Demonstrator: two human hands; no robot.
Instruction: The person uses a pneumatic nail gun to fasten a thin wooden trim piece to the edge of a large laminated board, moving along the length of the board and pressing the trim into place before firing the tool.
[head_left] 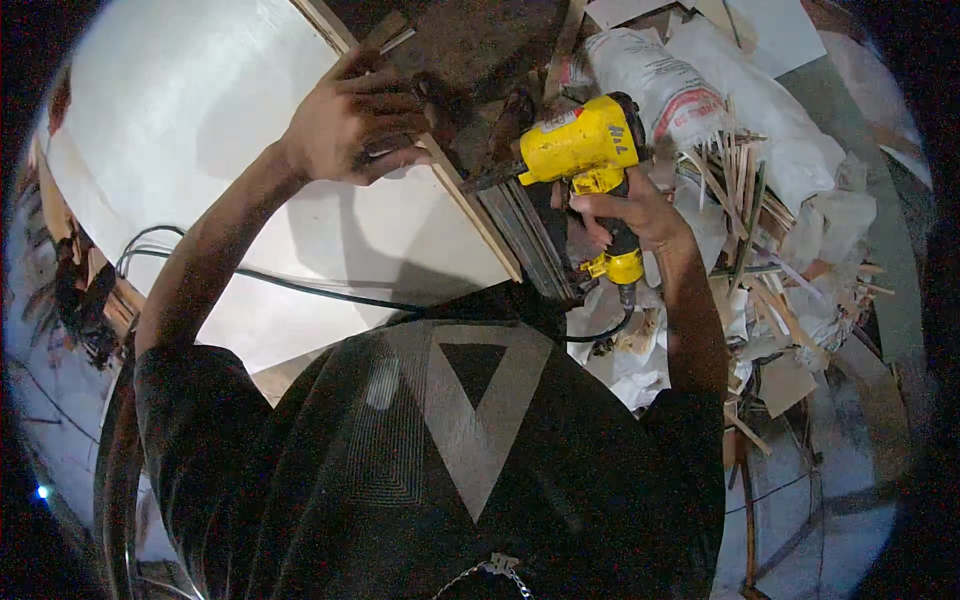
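Head view: the right hand (645, 212) is wrapped round the handle of a yellow nail gun (580, 142), held beside the wooden edge strip (472, 208) of a white board (130, 130). The left hand (362, 125) is half curled at that edge; whether it grips anything is unclear. The step looks like lining up the gun; next calls for steady aim, left hand clear. Shadow obscures whether the nose touches wood.
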